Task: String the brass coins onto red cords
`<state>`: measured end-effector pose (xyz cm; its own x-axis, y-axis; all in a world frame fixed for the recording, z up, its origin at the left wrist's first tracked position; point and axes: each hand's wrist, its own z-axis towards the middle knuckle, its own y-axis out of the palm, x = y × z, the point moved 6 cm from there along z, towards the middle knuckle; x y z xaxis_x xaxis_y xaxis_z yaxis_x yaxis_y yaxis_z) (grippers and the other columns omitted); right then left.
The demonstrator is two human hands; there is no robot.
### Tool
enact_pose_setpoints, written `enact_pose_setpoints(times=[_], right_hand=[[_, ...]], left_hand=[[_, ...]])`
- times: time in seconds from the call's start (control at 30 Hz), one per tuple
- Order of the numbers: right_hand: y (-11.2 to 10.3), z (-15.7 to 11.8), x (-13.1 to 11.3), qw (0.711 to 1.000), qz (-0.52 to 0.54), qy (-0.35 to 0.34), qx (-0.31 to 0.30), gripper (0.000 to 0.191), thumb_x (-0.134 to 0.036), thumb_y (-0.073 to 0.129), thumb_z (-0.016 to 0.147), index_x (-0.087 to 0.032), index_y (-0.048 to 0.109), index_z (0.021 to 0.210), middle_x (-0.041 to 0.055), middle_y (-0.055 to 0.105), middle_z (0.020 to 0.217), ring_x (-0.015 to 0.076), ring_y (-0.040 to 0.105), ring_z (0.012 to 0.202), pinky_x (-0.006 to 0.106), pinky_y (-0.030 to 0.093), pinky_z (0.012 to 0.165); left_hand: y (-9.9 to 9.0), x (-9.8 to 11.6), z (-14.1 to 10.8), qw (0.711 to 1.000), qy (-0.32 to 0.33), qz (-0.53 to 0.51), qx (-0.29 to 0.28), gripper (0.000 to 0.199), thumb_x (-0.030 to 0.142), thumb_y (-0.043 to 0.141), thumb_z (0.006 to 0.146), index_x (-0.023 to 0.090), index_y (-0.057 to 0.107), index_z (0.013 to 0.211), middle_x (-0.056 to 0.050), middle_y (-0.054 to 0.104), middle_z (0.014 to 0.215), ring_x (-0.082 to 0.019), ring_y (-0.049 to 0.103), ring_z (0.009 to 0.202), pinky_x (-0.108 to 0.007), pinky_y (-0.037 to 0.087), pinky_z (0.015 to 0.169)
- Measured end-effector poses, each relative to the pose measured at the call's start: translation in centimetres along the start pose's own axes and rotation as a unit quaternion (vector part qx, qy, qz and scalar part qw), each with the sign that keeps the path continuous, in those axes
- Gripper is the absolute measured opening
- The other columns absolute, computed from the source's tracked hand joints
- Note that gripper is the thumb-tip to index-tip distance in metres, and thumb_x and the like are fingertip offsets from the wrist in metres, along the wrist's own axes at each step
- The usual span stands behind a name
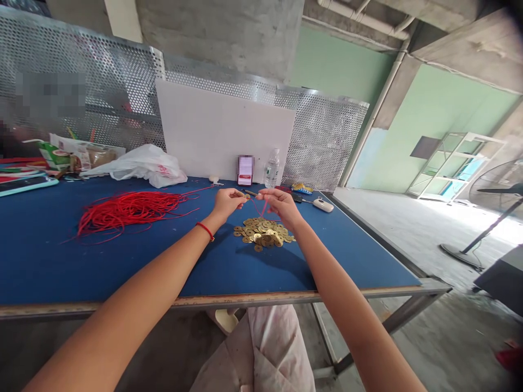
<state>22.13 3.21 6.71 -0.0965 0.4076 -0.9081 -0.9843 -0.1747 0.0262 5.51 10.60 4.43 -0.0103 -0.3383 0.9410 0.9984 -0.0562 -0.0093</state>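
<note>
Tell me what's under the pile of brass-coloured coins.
The pile of brass-coloured coins rests on the blue tabletop. The surface directly beneath the coins is covered, so anything else there cannot be seen.

And here we are, looking across at a perforated aluminium screen (85,92) along the back, with a white board (224,130) standing against it! Over to the right we've got pale green walls (433,109) framed by rough concrete beams (461,60), and a white pipe (379,98) running down the corner. There's a white shelving rack (447,166) by the far wall, a pedestal fan (496,188) to the right, and bright daylight pouring across the grey concrete floor (408,245).
</note>
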Motion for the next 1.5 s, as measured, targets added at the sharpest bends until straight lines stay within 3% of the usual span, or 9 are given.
enact_pose_setpoints(times=[0.13, 0.4, 0.57, 0.7, 0.83, 1.27, 1.5], right_hand=[[-2.8, 0.2, 0.5, 0.987, 0.052, 0.018, 0.148, 0.024, -0.038, 0.067, 0.075, -0.020, 0.070, 0.091, -0.0002, 0.073, 0.088, 0.0023, 0.031, 0.043, 0.018, 0.043, 0.049], [-5.4, 0.0, 0.5, 0.962, 0.017, 0.007, 0.271, 0.026, -0.044, 0.061, 0.078, -0.019, 0.068, 0.084, -0.0020, 0.065, 0.069, 0.0054, 0.032, 0.044, 0.020, 0.036, 0.047], [-4.3, 0.3, -0.2, 0.974, -0.030, -0.010, 0.222, 0.027, -0.044, 0.060, 0.078, -0.019, 0.064, 0.070, -0.0036, 0.051, 0.054, 0.0072, 0.035, 0.044, 0.022, 0.031, 0.045], [-2.0, 0.4, 0.5, 0.992, -0.059, 0.039, 0.101, 0.027, -0.042, 0.063, 0.074, -0.017, 0.066, 0.062, -0.0043, 0.046, 0.048, 0.0066, 0.034, 0.041, 0.022, 0.025, 0.042], [-0.1, 0.0, 1.7, 0.989, -0.108, 0.101, 0.005, 0.028, -0.041, 0.065, 0.072, -0.016, 0.068, 0.061, -0.0044, 0.046, 0.044, 0.0059, 0.033, 0.039, 0.022, 0.021, 0.041], [0.3, -0.3, 2.7, 0.974, -0.163, 0.156, -0.031, 0.025, -0.034, 0.062, 0.074, -0.015, 0.065, 0.057, -0.0045, 0.045, 0.043, 0.0054, 0.031, 0.039, 0.022, 0.019, 0.040], [0.2, -0.2, 2.6, 0.973, -0.176, 0.151, -0.012, 0.026, -0.034, 0.061, 0.077, -0.015, 0.066, 0.060, -0.0035, 0.049, 0.042, 0.0057, 0.031, 0.038, 0.023, 0.019, 0.041]], left_hand=[[0.1, 0.0, 0.0, 1.000, 0.008, 0.004, -0.008, 0.019, 0.022, 0.075, 0.051, 0.014, 0.065, 0.064, -0.002, 0.063, 0.058, -0.012, 0.055, 0.051, -0.029, 0.048, 0.057], [-0.1, -0.1, 0.0, 1.000, 0.011, 0.023, -0.005, 0.018, 0.023, 0.074, 0.051, 0.014, 0.065, 0.064, -0.003, 0.063, 0.058, -0.013, 0.055, 0.051, -0.029, 0.048, 0.058], [0.0, -0.2, 0.0, 0.997, 0.035, 0.060, -0.020, 0.016, 0.025, 0.073, 0.053, 0.016, 0.066, 0.064, -0.003, 0.063, 0.057, -0.014, 0.056, 0.051, -0.028, 0.046, 0.055], [0.7, 0.1, -0.3, 0.996, 0.049, 0.063, -0.046, 0.015, 0.026, 0.073, 0.054, 0.016, 0.065, 0.064, -0.002, 0.062, 0.055, -0.014, 0.056, 0.051, -0.028, 0.045, 0.055], [1.8, 0.8, -0.9, 0.993, 0.070, 0.049, -0.082, 0.015, 0.026, 0.072, 0.055, 0.016, 0.065, 0.064, -0.002, 0.062, 0.056, -0.014, 0.056, 0.052, -0.028, 0.045, 0.056], [2.4, 1.2, -1.1, 0.988, 0.104, 0.061, -0.092, 0.011, 0.025, 0.069, 0.059, 0.016, 0.064, 0.065, -0.001, 0.062, 0.056, -0.014, 0.057, 0.052, -0.027, 0.044, 0.054], [2.9, 1.5, -1.6, 0.985, 0.107, 0.071, -0.111, 0.013, 0.026, 0.069, 0.059, 0.015, 0.064, 0.065, -0.001, 0.062, 0.057, -0.014, 0.056, 0.053, -0.026, 0.043, 0.053]])
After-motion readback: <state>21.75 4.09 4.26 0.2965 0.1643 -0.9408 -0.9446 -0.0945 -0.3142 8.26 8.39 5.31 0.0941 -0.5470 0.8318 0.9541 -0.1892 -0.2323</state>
